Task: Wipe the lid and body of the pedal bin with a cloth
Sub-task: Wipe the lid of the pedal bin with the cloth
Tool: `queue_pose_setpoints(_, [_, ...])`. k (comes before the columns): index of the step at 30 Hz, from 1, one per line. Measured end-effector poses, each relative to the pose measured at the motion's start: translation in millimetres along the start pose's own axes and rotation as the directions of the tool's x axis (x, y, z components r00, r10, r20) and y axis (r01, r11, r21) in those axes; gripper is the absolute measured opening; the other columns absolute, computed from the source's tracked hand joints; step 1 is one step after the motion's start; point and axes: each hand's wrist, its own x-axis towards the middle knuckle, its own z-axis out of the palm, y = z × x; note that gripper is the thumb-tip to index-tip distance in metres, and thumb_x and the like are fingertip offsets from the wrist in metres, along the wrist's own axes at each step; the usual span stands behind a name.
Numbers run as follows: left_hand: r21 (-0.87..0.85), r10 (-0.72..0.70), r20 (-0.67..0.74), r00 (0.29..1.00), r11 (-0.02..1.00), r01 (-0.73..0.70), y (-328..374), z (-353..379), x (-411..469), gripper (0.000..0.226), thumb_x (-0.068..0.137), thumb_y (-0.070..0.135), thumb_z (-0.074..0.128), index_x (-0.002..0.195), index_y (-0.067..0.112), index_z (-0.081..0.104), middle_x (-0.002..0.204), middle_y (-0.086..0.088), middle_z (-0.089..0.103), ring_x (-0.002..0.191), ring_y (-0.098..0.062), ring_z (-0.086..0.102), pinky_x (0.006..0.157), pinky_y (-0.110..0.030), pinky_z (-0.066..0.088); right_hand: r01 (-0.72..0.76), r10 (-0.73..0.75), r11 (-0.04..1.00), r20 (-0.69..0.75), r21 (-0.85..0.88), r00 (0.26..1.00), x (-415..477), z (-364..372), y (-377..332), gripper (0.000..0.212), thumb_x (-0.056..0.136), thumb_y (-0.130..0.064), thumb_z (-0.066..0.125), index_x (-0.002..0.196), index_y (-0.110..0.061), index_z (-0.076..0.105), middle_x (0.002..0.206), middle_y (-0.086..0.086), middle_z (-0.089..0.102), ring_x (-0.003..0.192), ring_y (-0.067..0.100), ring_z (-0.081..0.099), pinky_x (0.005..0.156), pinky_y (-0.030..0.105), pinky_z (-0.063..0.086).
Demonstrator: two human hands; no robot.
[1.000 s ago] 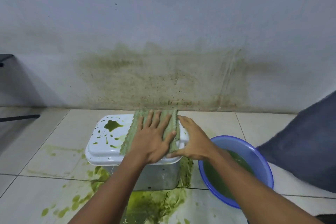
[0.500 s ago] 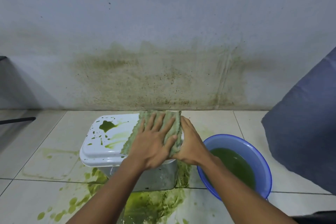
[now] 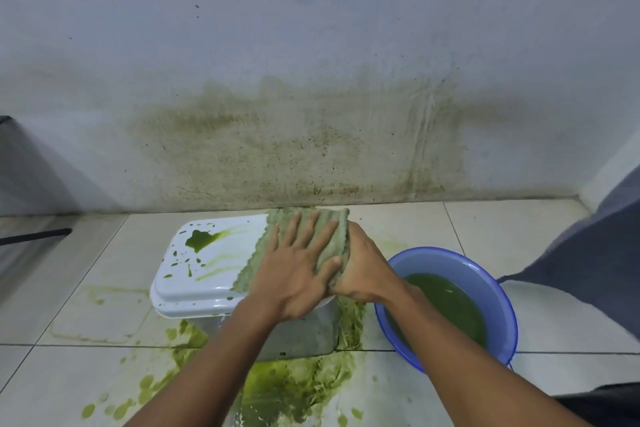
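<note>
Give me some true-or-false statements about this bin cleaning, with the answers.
1. The left hand lies flat on the cloth atop the lid. True.
2. The blue bowl stands right of the bin. True.
3. The bowl holds clear water. False: its liquid is green.
4. The lid is already spotless. False: green splashes mark its left part.

Bare forearms lead to the left hand and right hand, with dark fabric at lower right.
</note>
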Motion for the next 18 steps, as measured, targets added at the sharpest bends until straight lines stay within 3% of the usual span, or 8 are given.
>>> queue_pose_setpoints(2, [-0.033, 0.007, -0.004, 1.000, 0.999, -0.007, -21, -3, -17, 0.071, 0.089, 0.077, -0.004, 0.156, 0.053, -0.008, 0.164, 0.020, -0.022, 0.153, -0.009, -0.027, 0.123, -0.033, -0.019, -0.005, 0.006, 1.000, 0.038, -0.018, 0.999, -1, -4, 0, 0.117, 0.051, -0.053, 0.090, 0.147, -0.030, 0.028, 0.135, -0.019, 0.038, 0.123, 0.004, 0.043, 0.102, 0.029, 0.042])
queue_pose_setpoints(4, [-0.023, -0.090, 0.011, 0.996, 0.996, 0.091, -44, -7, -20, 0.083, 0.080, 0.084, -0.011, 0.156, 0.052, -0.006, 0.166, 0.018, -0.019, 0.153, -0.009, -0.024, 0.126, -0.036, -0.014, -0.010, 0.014, 0.999, 0.086, -0.052, 0.996, -2, -9, -2, 0.129, 0.048, -0.060, 0.092, 0.150, -0.030, 0.020, 0.137, -0.022, 0.030, 0.124, 0.002, 0.035, 0.099, 0.027, 0.037])
queue_pose_setpoints(6, [0.009, -0.216, 0.028, 0.976, 0.976, 0.216, -51, -11, -6, 0.080, 0.086, 0.079, -0.004, 0.159, 0.047, -0.006, 0.170, 0.008, -0.016, 0.155, -0.015, -0.020, 0.127, -0.044, -0.012, 0.004, 0.003, 0.998, 0.115, -0.064, 0.993, -4, -11, -2, 0.129, 0.049, -0.056, 0.094, 0.151, -0.032, 0.018, 0.135, -0.023, 0.027, 0.124, 0.001, 0.033, 0.097, 0.024, 0.035])
queue_pose_setpoints(8, [-0.020, -0.254, 0.051, 0.966, 0.967, 0.255, -36, -12, 14, 0.070, 0.098, 0.072, 0.008, 0.160, 0.044, -0.008, 0.170, 0.000, -0.015, 0.156, -0.024, -0.019, 0.125, -0.050, -0.016, 0.010, -0.006, 0.999, 0.122, -0.037, 0.993, -5, -11, -2, 0.129, 0.049, -0.052, 0.095, 0.150, -0.040, 0.016, 0.140, -0.024, 0.028, 0.128, -0.003, 0.031, 0.100, 0.022, 0.034])
queue_pose_setpoints(10, [-0.051, -0.205, 0.069, 0.976, 0.977, 0.209, -9, -9, 29, 0.067, 0.102, 0.067, 0.014, 0.160, 0.043, -0.008, 0.170, -0.003, -0.015, 0.156, -0.030, -0.021, 0.123, -0.054, -0.019, -0.006, 0.006, 1.000, 0.112, -0.007, 0.994, -5, -10, -5, 0.137, 0.045, -0.052, 0.096, 0.152, -0.040, 0.013, 0.146, -0.025, 0.026, 0.131, -0.007, 0.027, 0.105, 0.020, 0.031])
queue_pose_setpoints(13, [0.020, -0.087, 0.032, 0.996, 0.996, 0.086, 17, -4, 29, 0.065, 0.104, 0.061, 0.018, 0.162, 0.040, -0.004, 0.171, -0.001, -0.012, 0.156, -0.029, -0.020, 0.124, -0.054, -0.017, -0.020, 0.016, 0.999, 0.105, 0.041, 0.994, -3, -9, -7, 0.140, 0.038, -0.050, 0.099, 0.152, -0.035, 0.020, 0.149, -0.022, 0.035, 0.135, -0.001, 0.038, 0.107, 0.022, 0.039])
queue_pose_setpoints(16, [-0.001, 0.045, -0.030, 0.999, 0.999, -0.045, 7, 1, 5, 0.060, 0.106, 0.057, 0.020, 0.161, 0.044, -0.002, 0.170, 0.009, -0.013, 0.155, -0.018, -0.023, 0.124, -0.042, -0.020, -0.047, 0.040, 0.997, 0.123, 0.057, 0.992, -6, -10, -1, 0.129, 0.036, -0.043, 0.099, 0.145, -0.041, 0.030, 0.139, -0.024, 0.050, 0.128, 0.000, 0.051, 0.101, 0.022, 0.047])
queue_pose_setpoints(18, [-0.046, 0.059, -0.048, 0.997, 0.997, -0.062, -13, 1, -10, 0.058, 0.106, 0.059, 0.019, 0.160, 0.048, 0.000, 0.169, 0.013, -0.013, 0.155, -0.012, -0.021, 0.124, -0.036, -0.018, -0.074, 0.072, 0.997, 0.125, 0.010, 0.990, -6, -12, 3, 0.139, 0.031, -0.056, 0.098, 0.149, -0.036, 0.027, 0.147, -0.018, 0.046, 0.135, 0.006, 0.046, 0.107, 0.029, 0.045])
